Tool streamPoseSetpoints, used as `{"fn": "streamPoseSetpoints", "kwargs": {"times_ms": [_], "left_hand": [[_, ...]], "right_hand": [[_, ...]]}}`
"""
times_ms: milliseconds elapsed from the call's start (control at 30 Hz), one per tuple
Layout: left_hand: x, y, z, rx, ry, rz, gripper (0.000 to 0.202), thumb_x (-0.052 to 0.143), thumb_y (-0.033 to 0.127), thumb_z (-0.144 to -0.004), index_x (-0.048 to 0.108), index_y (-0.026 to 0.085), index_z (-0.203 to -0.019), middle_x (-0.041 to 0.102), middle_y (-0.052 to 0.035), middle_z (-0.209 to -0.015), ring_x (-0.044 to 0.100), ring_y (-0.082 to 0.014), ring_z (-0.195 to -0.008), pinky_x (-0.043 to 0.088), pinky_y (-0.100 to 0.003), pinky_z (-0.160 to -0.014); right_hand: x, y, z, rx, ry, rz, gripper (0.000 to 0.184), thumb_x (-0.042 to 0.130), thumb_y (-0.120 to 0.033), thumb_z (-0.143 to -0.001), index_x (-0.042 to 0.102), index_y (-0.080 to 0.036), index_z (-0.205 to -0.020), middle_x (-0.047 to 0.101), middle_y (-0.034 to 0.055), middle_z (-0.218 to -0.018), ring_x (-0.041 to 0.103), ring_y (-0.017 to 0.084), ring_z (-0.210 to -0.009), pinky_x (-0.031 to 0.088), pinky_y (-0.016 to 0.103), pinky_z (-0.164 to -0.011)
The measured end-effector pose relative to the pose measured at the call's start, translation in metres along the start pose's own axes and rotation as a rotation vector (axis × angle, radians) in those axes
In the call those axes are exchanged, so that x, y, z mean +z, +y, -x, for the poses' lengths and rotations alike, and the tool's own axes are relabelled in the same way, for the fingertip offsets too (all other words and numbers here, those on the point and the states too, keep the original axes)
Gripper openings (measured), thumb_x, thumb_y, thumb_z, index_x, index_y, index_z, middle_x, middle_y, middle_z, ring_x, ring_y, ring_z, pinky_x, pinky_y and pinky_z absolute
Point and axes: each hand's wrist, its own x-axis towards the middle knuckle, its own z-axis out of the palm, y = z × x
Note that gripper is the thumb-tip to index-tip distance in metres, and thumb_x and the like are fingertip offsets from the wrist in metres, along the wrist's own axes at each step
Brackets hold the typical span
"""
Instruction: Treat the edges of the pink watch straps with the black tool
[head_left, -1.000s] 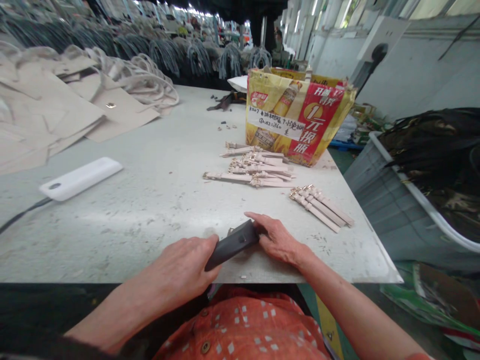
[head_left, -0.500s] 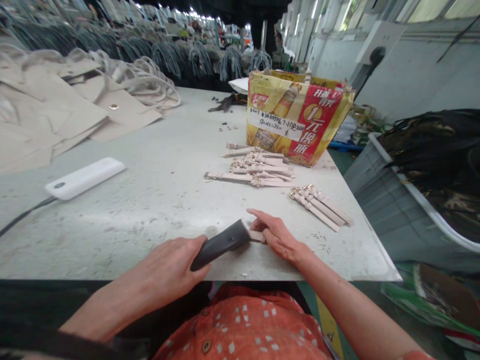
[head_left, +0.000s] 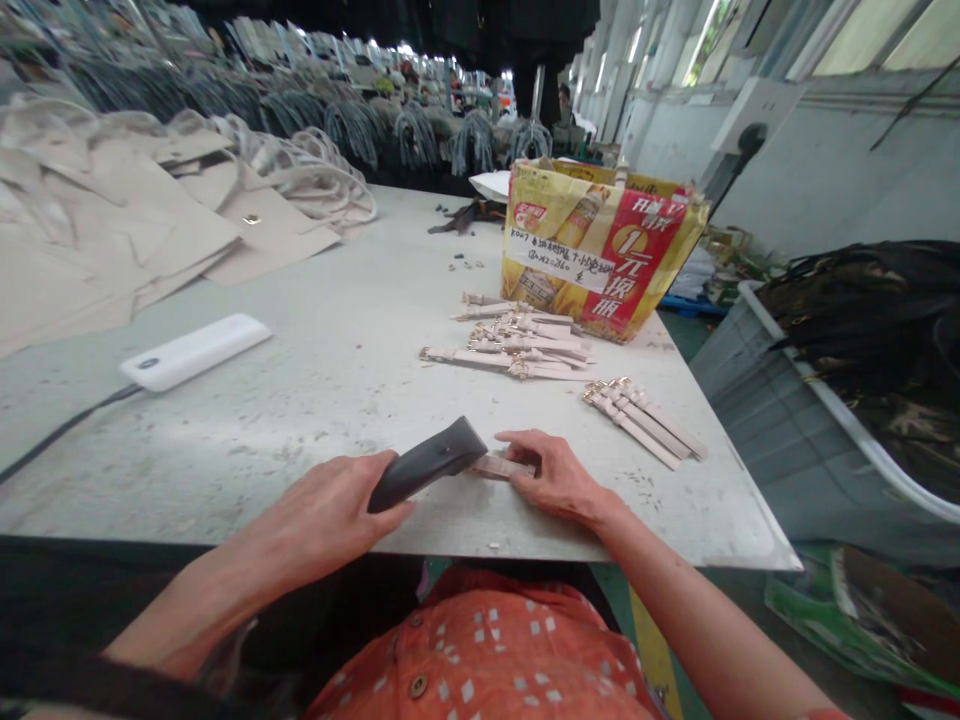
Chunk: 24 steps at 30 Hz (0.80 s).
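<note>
My left hand (head_left: 330, 515) is wrapped round a dark grey handheld tool (head_left: 429, 464), shaped like a hair clipper, with its wide end pointing up and right. Just below that end lies a short beige strap (head_left: 491, 467). The fingers and thumb of my right hand (head_left: 559, 478) pinch the strap's right end close above the table. The tool's underside is hidden, so I cannot tell whether it touches the strap. Beyond my right hand a small row of beige buckle straps (head_left: 643, 422) lies side by side. A looser pile of such straps (head_left: 525, 340) is farther back.
A yellow and red carton (head_left: 600, 250) stands at the table's back right. On the left lie a white corded device (head_left: 199, 352) and a heap of beige bag pieces (head_left: 165, 225). A grey bin (head_left: 825, 400) of dark items stands beside the table's right edge.
The tool in my left hand has shifted left and slightly up, away from my right hand. More of the beige strap now shows between them.
</note>
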Motion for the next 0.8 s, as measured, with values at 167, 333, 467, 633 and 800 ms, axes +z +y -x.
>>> {"fn": "streamPoseSetpoints", "kwargs": {"times_ms": [167,333,467,633,800], "left_hand": [[-0.002,-0.022,0.020,-0.052,0.043,0.034,0.040,0.066,0.063,-0.094,0.084,0.029,-0.105,0.097,-0.0120,-0.101,0.091,-0.0376,-0.094,0.063,-0.045,-0.087],[0.002,-0.017,0.033,-0.026,-0.022,0.090,0.034,0.071,0.059,-0.090,0.086,0.031,-0.102,0.100,-0.0109,-0.105,0.094,-0.0389,-0.100,0.065,-0.046,-0.090],[0.008,-0.010,0.040,-0.004,-0.069,0.085,0.033,0.072,0.057,-0.092,0.088,0.032,-0.107,0.101,-0.0111,-0.110,0.095,-0.0408,-0.107,0.068,-0.047,-0.095],[0.012,-0.007,0.046,-0.005,-0.134,0.054,0.034,0.067,0.054,-0.096,0.087,0.030,-0.109,0.101,-0.0131,-0.114,0.096,-0.0427,-0.115,0.066,-0.048,-0.099],[0.013,-0.001,0.045,0.006,-0.176,0.066,0.029,0.069,0.050,-0.097,0.087,0.031,-0.110,0.101,-0.0119,-0.116,0.096,-0.0398,-0.112,0.066,-0.045,-0.095]], "right_hand": [[0.003,-0.007,0.002,-0.166,0.011,0.211,0.045,0.084,-0.001,-0.099,0.096,-0.026,-0.134,0.089,0.0070,-0.110,0.078,0.028,-0.106,0.064,0.041,-0.103],[0.008,-0.006,0.017,-0.352,-0.010,0.347,0.026,0.077,-0.004,-0.111,0.091,-0.025,-0.117,0.087,0.0114,-0.109,0.074,0.031,-0.106,0.061,0.043,-0.099],[0.008,-0.006,0.032,-0.353,-0.011,0.307,0.024,0.079,-0.008,-0.109,0.090,-0.025,-0.122,0.089,0.0132,-0.117,0.076,0.033,-0.112,0.064,0.048,-0.105],[0.003,-0.009,0.028,-0.303,-0.051,0.263,0.009,0.088,-0.019,-0.116,0.094,-0.024,-0.119,0.090,0.0127,-0.114,0.079,0.031,-0.110,0.066,0.045,-0.104],[-0.006,-0.011,0.012,-0.258,-0.148,0.209,0.009,0.095,-0.023,-0.118,0.099,-0.026,-0.111,0.092,0.0097,-0.108,0.084,0.029,-0.107,0.065,0.039,-0.100]]}}
